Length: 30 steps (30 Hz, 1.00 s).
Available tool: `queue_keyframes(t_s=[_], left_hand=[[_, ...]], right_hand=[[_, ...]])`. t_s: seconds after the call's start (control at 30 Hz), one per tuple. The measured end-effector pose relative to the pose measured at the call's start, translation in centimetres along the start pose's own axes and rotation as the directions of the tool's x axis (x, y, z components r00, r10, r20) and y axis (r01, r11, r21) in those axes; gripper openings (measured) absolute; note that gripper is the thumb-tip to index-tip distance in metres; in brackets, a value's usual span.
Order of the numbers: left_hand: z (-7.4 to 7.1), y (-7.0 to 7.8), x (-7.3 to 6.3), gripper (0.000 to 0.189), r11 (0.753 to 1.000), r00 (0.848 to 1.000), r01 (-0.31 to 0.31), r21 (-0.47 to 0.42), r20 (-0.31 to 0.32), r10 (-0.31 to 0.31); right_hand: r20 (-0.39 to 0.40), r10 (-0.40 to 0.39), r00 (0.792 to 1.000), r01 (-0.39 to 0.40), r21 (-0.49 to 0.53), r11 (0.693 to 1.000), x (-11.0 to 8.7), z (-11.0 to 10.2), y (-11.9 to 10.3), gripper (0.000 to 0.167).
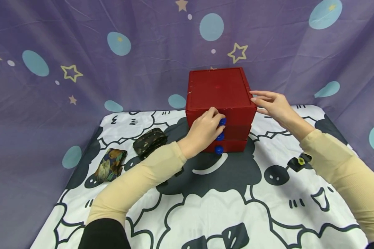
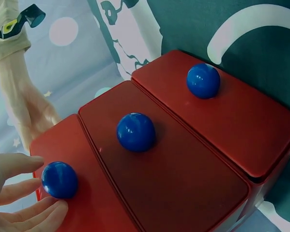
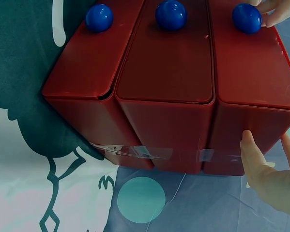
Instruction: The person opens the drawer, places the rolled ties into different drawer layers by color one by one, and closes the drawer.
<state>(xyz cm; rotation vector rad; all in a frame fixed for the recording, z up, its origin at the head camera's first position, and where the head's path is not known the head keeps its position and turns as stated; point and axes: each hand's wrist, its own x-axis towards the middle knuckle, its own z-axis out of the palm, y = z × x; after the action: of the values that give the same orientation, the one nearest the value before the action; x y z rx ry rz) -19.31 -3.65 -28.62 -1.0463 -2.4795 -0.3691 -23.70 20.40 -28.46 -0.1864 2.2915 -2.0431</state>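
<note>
A red three-drawer box (image 1: pixel 219 88) stands at the back of the cloth-covered table, each drawer front bearing a round blue knob. My left hand (image 1: pixel 203 132) is at the top drawer, its thumb and fingers around the top knob (image 2: pixel 60 180). Below that are the middle knob (image 2: pixel 136 132) and the bottom knob (image 2: pixel 203 80), both untouched. All three drawers look pushed in. On the box's right side rests my right hand (image 1: pixel 275 105), fingers mostly straight against the top drawer's wall; its fingertips (image 3: pixel 248 137) show in the right wrist view.
Left of the box lie a dark patterned pouch (image 1: pixel 149 141) and a flat floral pouch (image 1: pixel 110 164). The cloth (image 1: pixel 212 207) has a black-and-white cartoon print. Behind the table hangs a purple curtain (image 1: pixel 162 58). Clear tape (image 3: pixel 159 152) runs along the box's side.
</note>
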Motion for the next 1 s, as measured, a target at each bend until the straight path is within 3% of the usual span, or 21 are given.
queue_keyframes(t_s=[0.47, 1.0], left_hand=[[0.02, 0.26, 0.69, 0.022, 0.998, 0.998, -0.019, 0.063, 0.059, 0.015], [-0.08, 0.30, 0.60, 0.018, 0.998, 0.996, -0.035, 0.052, 0.088, 0.031]], right_hand=[[0.004, 0.008, 1.000, -0.008, -0.049, 0.999, -0.17, 0.04, -0.21, 0.054], [0.005, 0.007, 1.000, -0.007, -0.008, 1.000, -0.13, 0.01, -0.10, 0.054]])
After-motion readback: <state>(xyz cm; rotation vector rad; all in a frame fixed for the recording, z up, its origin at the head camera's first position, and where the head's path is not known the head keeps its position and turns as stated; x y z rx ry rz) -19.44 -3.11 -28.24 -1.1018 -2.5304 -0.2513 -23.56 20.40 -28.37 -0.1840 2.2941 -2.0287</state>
